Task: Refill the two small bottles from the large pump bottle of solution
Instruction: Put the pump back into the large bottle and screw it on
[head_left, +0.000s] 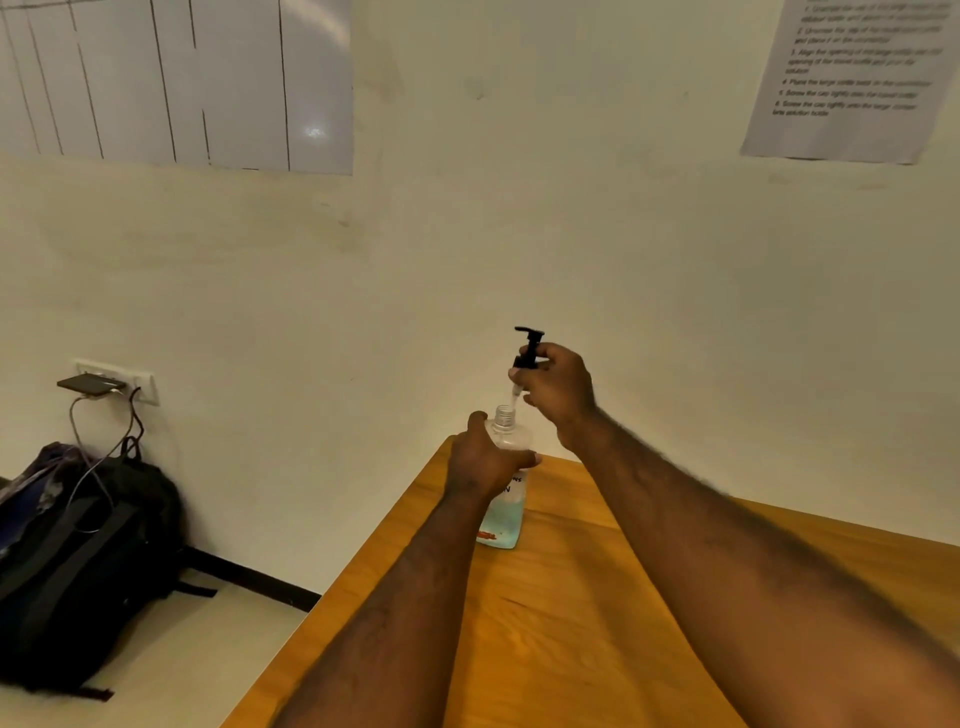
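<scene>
On the wooden table (597, 597), left hand (480, 460) grips the upright clear plastic bottle (506, 499); right hand (558, 387) pinches the black pump head (529, 348), vertical above its neck.

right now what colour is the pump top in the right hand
Black: the pump top shows clearly against the pale wall in the head view.

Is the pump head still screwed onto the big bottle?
No, the right hand holds the black pump head lifted above the large bottle's open neck.

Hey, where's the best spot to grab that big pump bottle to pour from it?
Grip the large bottle around its flat-sided middle, from the left, where the left hand holds it. The right hand has the pump lifted out, leaving the neck open.
</scene>
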